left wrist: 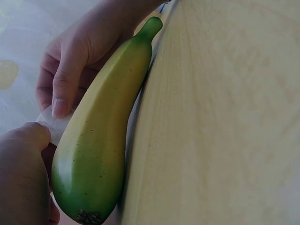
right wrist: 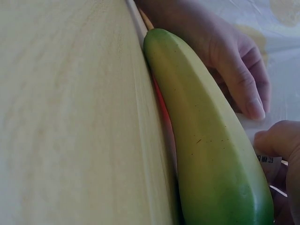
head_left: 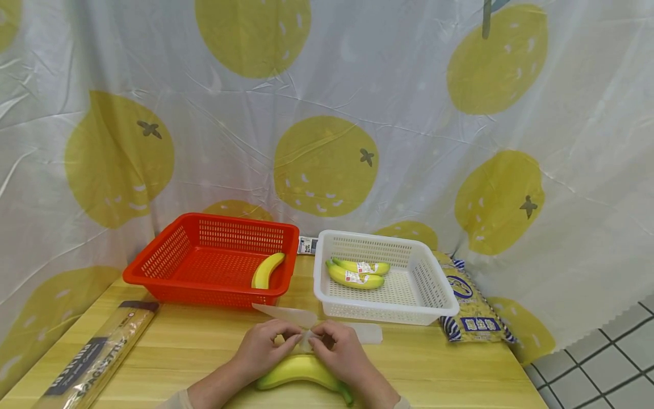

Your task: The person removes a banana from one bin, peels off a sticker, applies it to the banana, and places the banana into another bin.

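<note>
A yellow banana [head_left: 301,369] with green ends lies on the table right in front of the hands, its stem toward the right. Just beyond it, my left hand [head_left: 271,346] and right hand [head_left: 341,347] are close together, thumbs and fingertips pinching a small whitish translucent piece [head_left: 305,341]. In the right wrist view, dark print shows on a label [right wrist: 269,159] by the right thumb. Two pale translucent strips lie behind the fingers, one strip [head_left: 286,313] to the left and another strip [head_left: 367,333] to the right. Neither hand grips the banana.
A red basket [head_left: 176,288] with one banana [head_left: 267,271] stands back left. To its right, a white basket [head_left: 383,309] holds two labelled bananas [head_left: 357,278]. A spaghetti pack [head_left: 97,358] lies at the left, a yellow noodle bag [head_left: 475,309] at the right edge. A patterned curtain [head_left: 327,85] hangs behind.
</note>
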{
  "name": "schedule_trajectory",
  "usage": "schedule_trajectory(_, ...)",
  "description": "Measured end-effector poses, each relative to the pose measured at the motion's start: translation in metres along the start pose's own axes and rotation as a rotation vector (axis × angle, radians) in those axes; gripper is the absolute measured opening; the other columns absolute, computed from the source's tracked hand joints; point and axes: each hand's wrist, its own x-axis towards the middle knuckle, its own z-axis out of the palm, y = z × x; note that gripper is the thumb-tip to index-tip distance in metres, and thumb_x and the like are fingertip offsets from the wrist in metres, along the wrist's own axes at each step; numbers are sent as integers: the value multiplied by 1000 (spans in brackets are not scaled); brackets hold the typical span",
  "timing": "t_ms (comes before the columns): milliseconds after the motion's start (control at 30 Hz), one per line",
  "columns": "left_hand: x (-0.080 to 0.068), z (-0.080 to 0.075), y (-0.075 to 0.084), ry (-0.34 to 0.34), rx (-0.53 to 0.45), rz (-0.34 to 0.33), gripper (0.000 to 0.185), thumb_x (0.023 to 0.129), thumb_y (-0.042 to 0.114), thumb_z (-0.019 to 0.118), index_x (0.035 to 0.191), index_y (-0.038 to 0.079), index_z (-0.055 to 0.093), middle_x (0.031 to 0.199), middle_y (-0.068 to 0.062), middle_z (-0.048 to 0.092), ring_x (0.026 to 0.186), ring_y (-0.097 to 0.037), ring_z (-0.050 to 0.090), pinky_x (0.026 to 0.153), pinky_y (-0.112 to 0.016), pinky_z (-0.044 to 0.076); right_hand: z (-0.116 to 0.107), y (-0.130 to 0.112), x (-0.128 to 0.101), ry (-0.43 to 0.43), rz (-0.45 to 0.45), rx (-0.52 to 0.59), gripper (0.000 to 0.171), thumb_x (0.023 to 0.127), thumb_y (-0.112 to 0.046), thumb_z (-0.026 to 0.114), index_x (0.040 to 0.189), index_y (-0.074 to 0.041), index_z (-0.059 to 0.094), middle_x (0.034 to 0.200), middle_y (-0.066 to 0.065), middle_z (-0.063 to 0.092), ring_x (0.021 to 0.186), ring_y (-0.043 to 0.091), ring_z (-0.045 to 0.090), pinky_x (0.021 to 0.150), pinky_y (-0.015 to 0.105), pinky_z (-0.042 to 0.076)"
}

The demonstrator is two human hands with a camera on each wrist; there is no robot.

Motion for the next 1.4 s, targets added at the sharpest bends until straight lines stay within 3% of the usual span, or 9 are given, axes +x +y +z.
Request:
schedule_trajectory(433, 0, 0, 0, 4, -15, 12, 19, 87, 10, 82, 96, 25, 76, 85, 20, 69, 77, 6, 60, 62, -26, 53, 0, 0, 0, -3, 24, 10, 14, 88, 1, 77, 98, -7, 73, 83, 4, 72, 66, 4, 56, 55, 22, 52)
schedule_trajectory(800, -1, 0, 0, 9, -26, 28, 21, 85, 8, 83, 95, 25, 76, 84, 19, 69, 76, 6, 59, 60, -28, 52, 1, 3, -1, -28, 56, 29, 5, 93, -10, 76, 95, -13, 72, 82, -4, 69, 67, -4, 53, 56, 18, 51)
schedule_trajectory(1400, 0, 0, 0, 17, -27, 27, 20, 85, 8, 83, 94, 25, 76, 85, 19, 69, 77, 5, 60, 61, -28, 53, -1, -3, 0, -15, 31, -4, 7, 92, -4, 76, 95, -10, 72, 81, 1, 71, 66, 0, 55, 56, 18, 51)
